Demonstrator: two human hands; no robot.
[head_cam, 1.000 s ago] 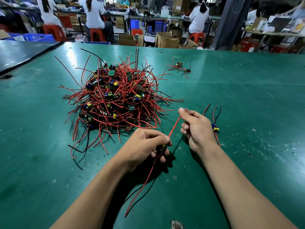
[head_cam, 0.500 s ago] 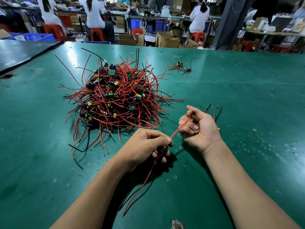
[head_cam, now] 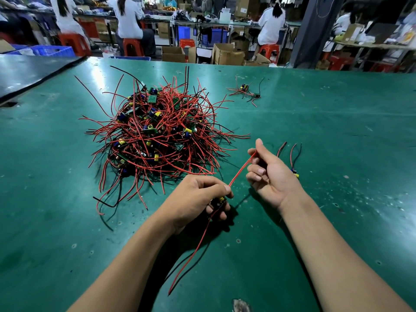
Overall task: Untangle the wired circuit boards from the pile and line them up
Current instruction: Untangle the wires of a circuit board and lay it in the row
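1. The circuit board [head_cam: 220, 201] is gripped in the curled fingers of the left hand [head_cam: 198, 199], knuckles up, near centre over the bench [head_cam: 337, 131].
2. Its red wire [head_cam: 240, 170] runs taut to the right hand [head_cam: 272, 176], palm up, fingers curled, pinching the wire's end.
3. The pile [head_cam: 157, 136] lies far left of both hands.
4. A separate board [head_cam: 295, 173] lies just right of the right hand.

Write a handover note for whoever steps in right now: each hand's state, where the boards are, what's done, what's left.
The left hand grips a circuit board, wires trailing toward the person. The right hand pinches its red wire, taut between the hands.
The tangled pile sits on the green table, beyond the left hand.
Done: one laid board beside the right hand, partly hidden; a small cluster lies far back.
Left: set the held board next to it, then most of the pile.
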